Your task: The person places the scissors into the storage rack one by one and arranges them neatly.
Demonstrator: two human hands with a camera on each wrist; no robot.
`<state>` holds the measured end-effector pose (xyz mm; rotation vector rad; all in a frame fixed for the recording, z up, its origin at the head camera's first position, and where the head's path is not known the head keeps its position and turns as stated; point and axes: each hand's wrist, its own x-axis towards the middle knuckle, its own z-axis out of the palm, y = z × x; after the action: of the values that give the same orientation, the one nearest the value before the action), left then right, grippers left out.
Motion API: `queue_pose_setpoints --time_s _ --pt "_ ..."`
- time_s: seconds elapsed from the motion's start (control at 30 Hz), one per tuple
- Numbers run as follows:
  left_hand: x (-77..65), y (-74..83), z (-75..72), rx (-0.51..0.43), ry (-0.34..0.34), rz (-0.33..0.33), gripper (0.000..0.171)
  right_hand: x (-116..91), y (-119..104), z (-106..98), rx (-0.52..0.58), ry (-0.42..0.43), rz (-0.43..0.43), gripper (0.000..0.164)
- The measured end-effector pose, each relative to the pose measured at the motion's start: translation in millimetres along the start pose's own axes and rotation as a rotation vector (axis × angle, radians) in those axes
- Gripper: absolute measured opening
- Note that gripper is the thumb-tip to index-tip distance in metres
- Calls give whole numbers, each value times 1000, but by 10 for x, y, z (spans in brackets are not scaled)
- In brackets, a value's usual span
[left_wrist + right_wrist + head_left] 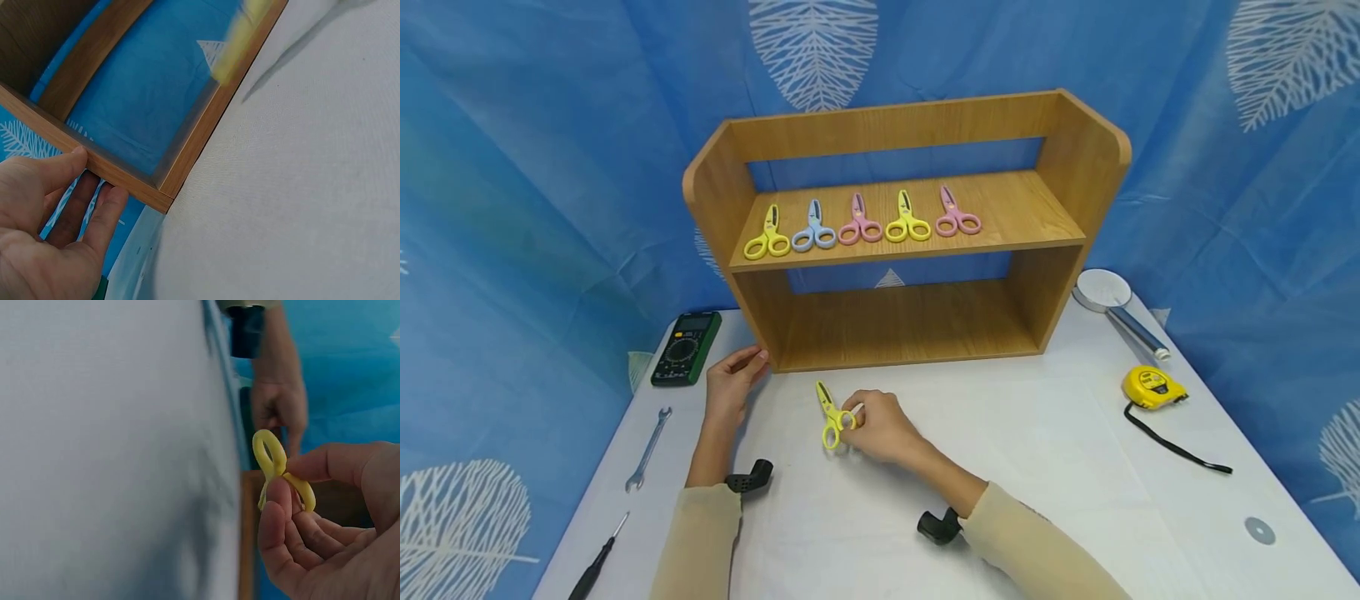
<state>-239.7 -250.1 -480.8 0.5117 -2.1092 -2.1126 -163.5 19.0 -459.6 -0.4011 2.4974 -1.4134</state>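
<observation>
Yellow scissors (pixel 831 416) are pinched by one handle loop between the thumb and fingers of my right hand (pixel 880 427), blades pointing away toward the shelf. In the right wrist view the yellow loops (pixel 270 453) show at the fingertips. At the lower left corner of the wooden shelf (pixel 910 360), my left hand (pixel 730 385) touches the side panel; in the left wrist view the thumb lies at its front edge, other fingertips against the outer side. On the upper board stand several scissors in a row: yellow (pixel 767 242), blue (pixel 813 236), pink (pixel 859 230), yellow (pixel 907 227), pink (pixel 957 222).
Left of the shelf lie a green multimeter (pixel 687 348), a wrench (pixel 648 450) and a black-handled screwdriver (pixel 597 567). On the right are a magnifying glass (pixel 1102 292), a yellow tape measure (pixel 1152 387) with black strap and a grey washer (pixel 1259 531). Blue patterned cloth (pixel 550 167) hangs behind.
</observation>
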Motion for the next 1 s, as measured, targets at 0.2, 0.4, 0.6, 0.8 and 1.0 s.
queue_pose_setpoints --time_s 0.2,0.4,0.6,0.8,1.0 --pt "0 -13 40 -21 -3 -5 41 -316 -185 -594 69 30 -88 35" --pt "-7 -35 46 -24 0 -17 41 -583 -408 -1319 67 115 -171 33" --pt "-3 13 21 -58 4 -17 43 -601 -635 -2086 0 306 -214 36" --pt "-3 24 -4 -59 14 -43 41 -370 -682 -2695 -70 471 -90 45" --pt "4 9 8 -30 9 -37 40 -96 -588 -3017 -130 546 -11 48"
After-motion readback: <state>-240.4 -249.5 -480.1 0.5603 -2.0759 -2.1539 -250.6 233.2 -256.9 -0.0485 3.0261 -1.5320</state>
